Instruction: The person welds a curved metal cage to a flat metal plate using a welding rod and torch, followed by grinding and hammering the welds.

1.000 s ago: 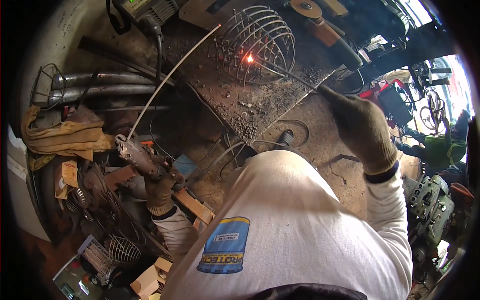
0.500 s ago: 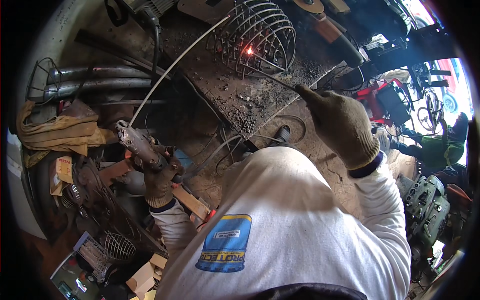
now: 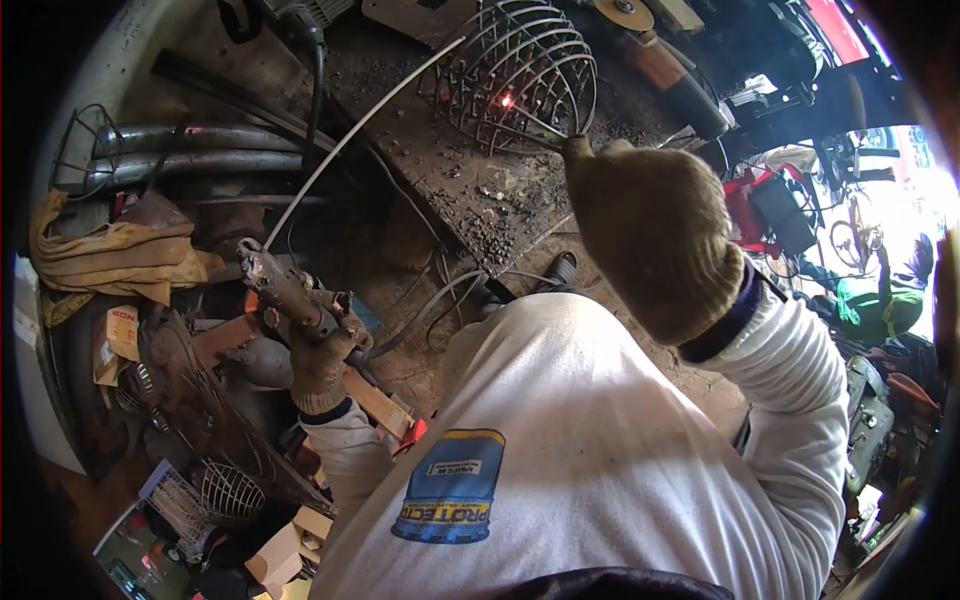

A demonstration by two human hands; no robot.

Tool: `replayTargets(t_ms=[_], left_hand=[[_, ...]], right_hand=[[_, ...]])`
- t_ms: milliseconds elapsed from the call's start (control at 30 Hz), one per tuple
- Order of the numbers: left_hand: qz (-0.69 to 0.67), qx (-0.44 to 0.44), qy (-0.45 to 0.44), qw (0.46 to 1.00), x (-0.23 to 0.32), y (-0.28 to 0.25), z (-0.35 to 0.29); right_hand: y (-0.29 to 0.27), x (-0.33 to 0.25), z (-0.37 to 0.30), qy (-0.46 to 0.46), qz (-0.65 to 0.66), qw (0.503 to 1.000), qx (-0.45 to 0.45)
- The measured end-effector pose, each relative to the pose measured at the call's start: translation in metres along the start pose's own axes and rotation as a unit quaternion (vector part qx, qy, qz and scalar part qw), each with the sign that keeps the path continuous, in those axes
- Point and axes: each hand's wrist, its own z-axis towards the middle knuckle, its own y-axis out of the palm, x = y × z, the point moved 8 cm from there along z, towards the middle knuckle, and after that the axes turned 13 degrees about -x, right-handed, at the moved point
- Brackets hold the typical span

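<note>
My left hand (image 3: 322, 368), in a brown work glove, is closed round a worn welding electrode holder (image 3: 285, 290). A long pale welding electrode (image 3: 365, 122) rises from its jaw, its far end beside a cage of curved metal bars (image 3: 530, 45) on the workbench. A small spot on the cage (image 3: 507, 101) glows red. My right hand (image 3: 655, 235), gloved too, is closed at the cage's near right edge, on a thin metal rod (image 3: 545, 147); only a short length shows, and the glove hides the rest.
Dark grit and slag lie over the metal workbench (image 3: 490, 215). An angle grinder (image 3: 675, 80) rests right of the cage. Steel tubes (image 3: 200, 155) and a tan cloth (image 3: 110, 250) are at left. A cable (image 3: 425, 320) runs from the holder. A red-and-black machine (image 3: 775, 210) stands at right.
My right hand has moved forward and left, closer to the cage, and less of the rod shows. The red glow is smaller. My left hand and the electrode have hardly moved.
</note>
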Motion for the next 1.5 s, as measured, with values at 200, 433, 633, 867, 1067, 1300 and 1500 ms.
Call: replayTargets(t_ms=[200,433,633,867,1067,1300,1500], left_hand=[[-0.072,0.013,-0.041,0.996,-0.014,-0.013,0.002],[-0.020,-0.021,0.011,1.000,-0.009,-0.010,0.002],[-0.009,-0.012,0.032,0.999,0.001,0.001,0.005],[0.019,0.008,0.013,1.000,0.010,0.006,0.008],[0.010,0.008,0.014,1.000,0.012,0.009,0.010],[0.010,-0.023,0.005,1.000,0.012,0.016,0.012],[0.045,0.023,0.007,0.999,0.027,0.033,0.008]], right_hand=[[0.003,-0.008,0.011,-0.016,-0.013,1.000,0.024],[0.005,-0.002,0.014,-0.021,0.029,0.999,0.035],[0.009,0.013,0.016,-0.041,0.150,0.982,0.103],[0.017,0.013,0.012,-0.046,0.163,0.973,0.156],[0.023,0.013,0.011,-0.035,0.140,0.976,0.165],[0.031,0.012,0.008,-0.028,0.157,0.967,0.197],[0.043,0.008,0.011,-0.045,0.165,0.968,0.182]])
